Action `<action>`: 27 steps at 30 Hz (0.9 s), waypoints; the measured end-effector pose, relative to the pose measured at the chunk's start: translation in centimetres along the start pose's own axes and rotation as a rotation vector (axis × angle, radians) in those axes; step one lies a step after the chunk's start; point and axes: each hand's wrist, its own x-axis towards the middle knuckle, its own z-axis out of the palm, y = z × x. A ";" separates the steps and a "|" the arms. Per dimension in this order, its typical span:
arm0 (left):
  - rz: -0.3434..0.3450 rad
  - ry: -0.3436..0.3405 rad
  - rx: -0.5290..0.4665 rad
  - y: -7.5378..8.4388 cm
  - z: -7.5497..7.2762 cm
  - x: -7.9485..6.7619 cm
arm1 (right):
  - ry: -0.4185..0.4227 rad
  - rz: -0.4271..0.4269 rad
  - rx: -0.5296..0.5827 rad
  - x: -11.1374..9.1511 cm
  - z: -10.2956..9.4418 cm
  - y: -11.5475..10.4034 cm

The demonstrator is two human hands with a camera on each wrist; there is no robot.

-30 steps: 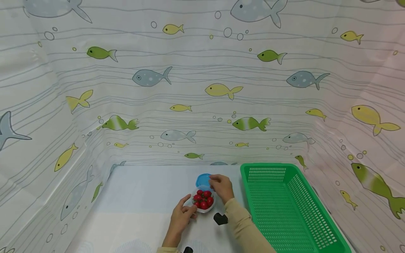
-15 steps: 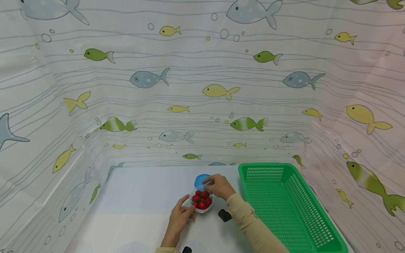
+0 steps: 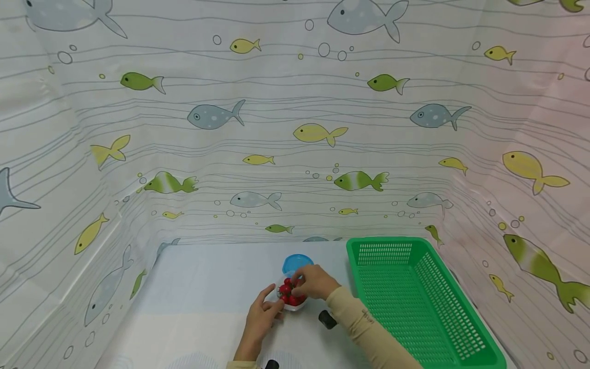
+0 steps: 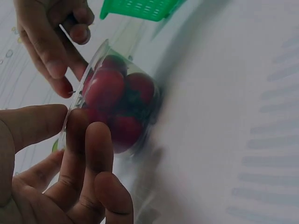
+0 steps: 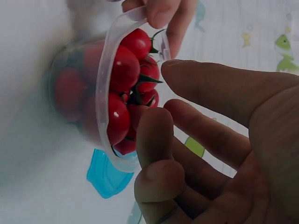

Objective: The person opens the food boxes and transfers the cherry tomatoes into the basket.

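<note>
A clear plastic container [image 3: 292, 308] full of red cherry tomatoes [image 5: 125, 70] with green stems stands on the white table. My left hand [image 3: 260, 315] holds its rim from the left, thumb and fingers at the edge. My right hand [image 3: 319, 282] hovers over the container's top. In the right wrist view its fingers reach among the tomatoes with thumb and fingers apart; whether they touch one I cannot tell. Just behind the container lies a blue lid [image 3: 295, 262], partly covered by the right hand in the head view.
A big green plastic basket [image 3: 417, 297] with perforated walls stands to the right, beside the right forearm. Behind the table rises a white fish-patterned curtain [image 3: 295, 195], which also runs along both sides. Black wrist devices [image 3: 327, 319] sit near both wrists.
My right hand has moved from the blue lid down and toward me, over the tomatoes. More of the lid shows now. The left hand keeps its place at the container.
</note>
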 end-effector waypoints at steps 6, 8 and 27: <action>-0.003 -0.001 -0.002 0.1 0.0 -0.1 | 0.021 -0.013 -0.051 0.1 0.8 0.0; -0.003 -0.001 -0.001 0.1 0.1 -0.2 | 0.024 -0.022 -0.070 0.0 1.0 -0.2; 0.001 0.013 0.000 0.2 0.1 -0.2 | -0.012 -0.090 -0.223 -0.4 1.4 -1.3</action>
